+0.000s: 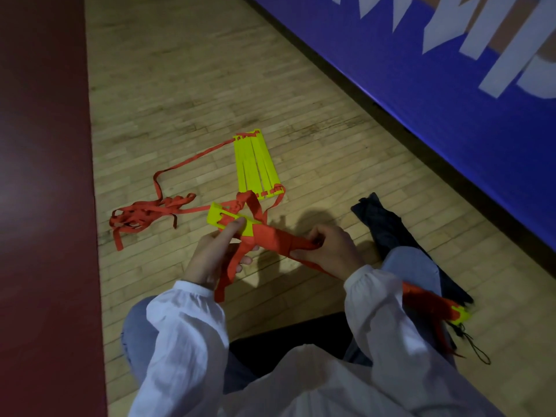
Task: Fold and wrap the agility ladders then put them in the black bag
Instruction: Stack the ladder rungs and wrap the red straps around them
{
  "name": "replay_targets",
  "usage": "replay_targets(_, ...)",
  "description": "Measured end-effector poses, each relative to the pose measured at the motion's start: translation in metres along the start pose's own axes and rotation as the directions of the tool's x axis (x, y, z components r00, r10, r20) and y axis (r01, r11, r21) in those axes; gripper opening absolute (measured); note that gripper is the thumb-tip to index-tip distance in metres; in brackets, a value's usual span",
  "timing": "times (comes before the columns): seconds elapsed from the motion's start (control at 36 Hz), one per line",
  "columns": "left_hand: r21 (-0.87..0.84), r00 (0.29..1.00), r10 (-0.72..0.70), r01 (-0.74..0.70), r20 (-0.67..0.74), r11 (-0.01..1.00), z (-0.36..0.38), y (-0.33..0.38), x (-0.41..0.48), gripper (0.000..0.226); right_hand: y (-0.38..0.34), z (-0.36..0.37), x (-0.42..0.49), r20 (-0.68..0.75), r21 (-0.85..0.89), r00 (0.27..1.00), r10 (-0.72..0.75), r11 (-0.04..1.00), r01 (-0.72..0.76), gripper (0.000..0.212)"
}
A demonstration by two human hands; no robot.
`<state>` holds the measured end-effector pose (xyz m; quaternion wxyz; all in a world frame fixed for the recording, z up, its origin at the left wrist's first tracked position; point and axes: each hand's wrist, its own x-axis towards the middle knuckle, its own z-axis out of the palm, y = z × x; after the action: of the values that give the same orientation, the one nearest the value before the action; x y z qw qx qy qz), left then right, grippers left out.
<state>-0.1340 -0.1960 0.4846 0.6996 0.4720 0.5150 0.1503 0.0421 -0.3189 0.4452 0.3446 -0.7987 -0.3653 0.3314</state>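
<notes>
Head view, frame centre: yellow ladder bundle (pixel 240 225) wrapped in red strap (pixel 279 240); left hand (pixel 215 258) grips bundle, right hand (pixel 329 249) pinches strap.

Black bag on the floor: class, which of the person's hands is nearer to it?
Right. The right hand, gripping the red-wrapped bundle, is close beside the black bag; the left hand, holding the bundle's yellow end, lies beyond it, farther from the bag.

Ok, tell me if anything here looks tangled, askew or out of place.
The loose red strap lies in a tangled heap on the floor, left of the stacked yellow rungs, one end trailing loose. A wrapped ladder lies by the black bag, not inside it. Nothing looks damaged.
</notes>
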Motion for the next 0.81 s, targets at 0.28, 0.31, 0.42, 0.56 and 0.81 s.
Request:
replay_targets(0.28,0.036,0.991,0.052,-0.048,-0.12,0.998,0.009,0.004,-0.002,0.036,-0.004,0.003,-0.002,0.033,-0.057,0.999,-0.026,0.998,0.028,0.04)
replay_targets(0.31,0.033,0.991,0.051,-0.048,-0.127,0.998,0.009,0.004,-0.002,0.033,-0.004,0.003,-0.002,0.039,-0.058,0.999,-0.028,0.998,0.03,0.04)
replay_targets(0.42,0.057,0.99,0.062,-0.056,-0.128,0.997,0.009,0.004,-0.002,0.029,-0.002,0.001,-0.001,0.083,-0.054,0.996,-0.037,0.998,0.041,0.034)
replay_targets(0.56,0.104,0.989,0.084,-0.071,-0.121,0.992,0.006,0.003,-0.003,0.031,0.0,-0.006,0.001,0.157,0.015,0.988,-0.002,1.0,0.0,0.051)
replay_targets(0.81,0.13,0.987,0.146,-0.136,-0.067,0.982,0.002,0.0,-0.001,0.036,-0.003,-0.013,-0.003,0.338,0.012,0.932,0.133,0.989,-0.146,0.06)
